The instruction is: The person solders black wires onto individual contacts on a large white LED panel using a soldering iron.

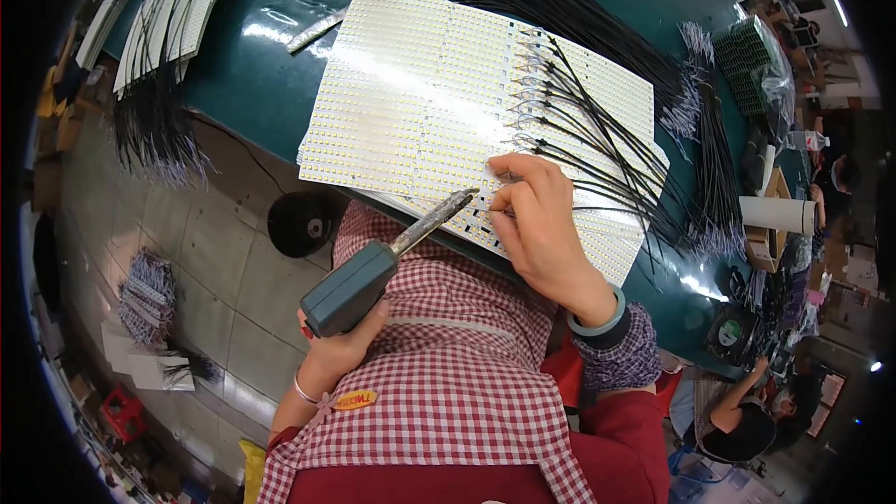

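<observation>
My left hand [338, 347] grips the teal handle of a soldering iron [359, 282]. Its metal tip points up and right, ending at the near edge of a white LED panel [411, 103] beside my right hand. My right hand [539, 215] rests on that panel, its fingertips pinching a thin black wire [597, 210] against the board. Several black wires [579, 121] are joined along one column of the panel and fan out to the right. The panel lies on top of other similar sheets on a dark green table [257, 84].
A big bundle of black wires [560, 0] lies behind the panel. Stacked LED strips [177, 0] hang over the table's left end. At right are a white roll [775, 215], green trays [747, 47] and a small fan [733, 331]. Another person [737, 415] sits lower right.
</observation>
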Action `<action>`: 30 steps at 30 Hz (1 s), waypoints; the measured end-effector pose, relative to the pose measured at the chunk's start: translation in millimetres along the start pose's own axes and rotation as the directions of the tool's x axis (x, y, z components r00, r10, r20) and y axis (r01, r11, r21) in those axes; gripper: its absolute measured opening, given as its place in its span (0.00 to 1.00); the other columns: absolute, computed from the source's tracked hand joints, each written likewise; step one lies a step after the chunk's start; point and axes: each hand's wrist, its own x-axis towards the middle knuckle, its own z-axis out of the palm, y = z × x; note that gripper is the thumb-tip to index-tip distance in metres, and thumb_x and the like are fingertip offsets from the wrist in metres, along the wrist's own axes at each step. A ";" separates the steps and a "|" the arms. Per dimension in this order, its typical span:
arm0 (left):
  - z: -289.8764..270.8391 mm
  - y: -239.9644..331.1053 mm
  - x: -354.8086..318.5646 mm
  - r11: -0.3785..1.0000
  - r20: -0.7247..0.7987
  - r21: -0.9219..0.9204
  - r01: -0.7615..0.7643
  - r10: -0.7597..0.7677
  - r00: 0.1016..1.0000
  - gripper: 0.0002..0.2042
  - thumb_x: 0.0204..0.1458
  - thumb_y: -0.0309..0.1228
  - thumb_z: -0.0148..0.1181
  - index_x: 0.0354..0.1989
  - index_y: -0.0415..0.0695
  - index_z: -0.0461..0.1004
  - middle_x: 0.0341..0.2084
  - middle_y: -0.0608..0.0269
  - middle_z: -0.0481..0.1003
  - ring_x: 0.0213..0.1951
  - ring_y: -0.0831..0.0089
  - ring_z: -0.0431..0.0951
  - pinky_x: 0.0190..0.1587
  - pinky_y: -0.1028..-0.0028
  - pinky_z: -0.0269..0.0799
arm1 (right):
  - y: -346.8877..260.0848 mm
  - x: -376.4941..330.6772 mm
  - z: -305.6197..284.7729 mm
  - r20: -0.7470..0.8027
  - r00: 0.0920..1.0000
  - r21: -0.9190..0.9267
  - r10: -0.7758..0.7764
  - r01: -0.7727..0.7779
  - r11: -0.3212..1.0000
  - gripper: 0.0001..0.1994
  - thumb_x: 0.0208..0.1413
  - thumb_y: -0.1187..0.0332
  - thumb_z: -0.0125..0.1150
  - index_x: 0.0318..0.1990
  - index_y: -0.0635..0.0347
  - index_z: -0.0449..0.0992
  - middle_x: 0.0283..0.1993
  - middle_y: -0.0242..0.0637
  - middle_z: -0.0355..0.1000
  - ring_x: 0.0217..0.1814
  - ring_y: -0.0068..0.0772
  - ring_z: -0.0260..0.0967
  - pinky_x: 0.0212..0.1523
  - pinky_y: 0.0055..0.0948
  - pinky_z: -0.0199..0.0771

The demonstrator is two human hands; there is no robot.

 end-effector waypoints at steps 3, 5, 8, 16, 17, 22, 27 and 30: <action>-2.7 0.1 -0.3 0.995 0.039 0.084 -0.057 0.054 0.998 0.12 0.43 0.23 0.68 0.38 0.35 0.77 0.31 0.58 0.79 0.31 0.75 0.79 0.35 0.77 0.74 | -2.7 -2.6 5.8 -0.015 1.000 -0.026 0.016 -0.017 1.000 0.11 0.43 0.79 0.61 0.34 0.60 0.66 0.53 0.43 0.65 0.55 0.47 0.61 0.53 0.44 0.58; -4.5 -0.5 -0.9 0.986 0.071 0.135 -0.093 0.084 0.994 0.13 0.42 0.23 0.67 0.38 0.35 0.77 0.31 0.57 0.79 0.31 0.73 0.79 0.35 0.77 0.74 | -3.0 -4.4 6.4 -0.039 0.998 -0.020 0.056 -0.057 0.998 0.12 0.43 0.80 0.60 0.35 0.61 0.66 0.53 0.44 0.64 0.56 0.48 0.60 0.54 0.43 0.58; -4.2 -0.3 0.0 0.988 0.087 0.120 -0.102 0.092 0.992 0.14 0.41 0.23 0.67 0.38 0.34 0.77 0.31 0.56 0.78 0.30 0.70 0.78 0.35 0.76 0.74 | -2.2 -5.3 6.9 -0.049 0.997 -0.014 0.057 -0.057 0.998 0.12 0.42 0.81 0.60 0.35 0.61 0.66 0.53 0.46 0.63 0.56 0.49 0.60 0.54 0.43 0.58; -2.9 -0.8 3.2 0.977 0.147 0.118 -0.175 0.157 0.976 0.11 0.40 0.20 0.65 0.35 0.33 0.76 0.28 0.56 0.76 0.28 0.68 0.77 0.32 0.75 0.72 | -2.2 -6.0 7.2 -0.045 0.998 -0.018 0.046 -0.047 0.999 0.12 0.42 0.82 0.60 0.35 0.62 0.65 0.54 0.46 0.63 0.56 0.49 0.60 0.55 0.43 0.58; -1.6 0.9 5.5 0.978 0.148 0.118 -0.175 0.157 0.977 0.11 0.40 0.20 0.65 0.35 0.33 0.76 0.28 0.56 0.76 0.28 0.68 0.77 0.32 0.75 0.72 | -2.0 -6.1 6.8 -0.042 0.998 -0.019 0.049 -0.050 0.999 0.12 0.42 0.82 0.60 0.34 0.62 0.65 0.54 0.46 0.63 0.56 0.50 0.59 0.55 0.43 0.58; 3.0 7.0 8.0 0.969 0.139 0.110 -0.221 0.205 0.969 0.11 0.39 0.19 0.64 0.33 0.34 0.76 0.26 0.57 0.74 0.25 0.68 0.75 0.30 0.75 0.70 | -1.9 -5.7 5.7 -0.033 0.999 -0.016 0.038 -0.038 0.999 0.12 0.42 0.81 0.60 0.34 0.62 0.65 0.54 0.46 0.63 0.56 0.49 0.59 0.55 0.43 0.58; -2.0 5.1 4.1 0.969 0.131 0.128 -0.211 0.195 0.972 0.10 0.41 0.20 0.64 0.34 0.35 0.76 0.27 0.59 0.75 0.28 0.70 0.76 0.34 0.76 0.71 | -2.0 -6.1 5.1 -0.023 0.999 -0.009 0.049 -0.049 0.999 0.12 0.43 0.81 0.60 0.34 0.62 0.65 0.54 0.46 0.63 0.57 0.49 0.59 0.55 0.43 0.58; -7.9 -9.4 -14.9 0.999 0.018 0.006 -0.036 0.036 0.999 0.10 0.45 0.22 0.65 0.37 0.36 0.76 0.29 0.62 0.76 0.32 0.73 0.76 0.37 0.76 0.72 | -2.3 -5.8 4.4 -0.026 0.998 -0.005 0.059 -0.060 0.998 0.12 0.43 0.81 0.60 0.34 0.62 0.65 0.54 0.46 0.63 0.57 0.49 0.59 0.55 0.43 0.58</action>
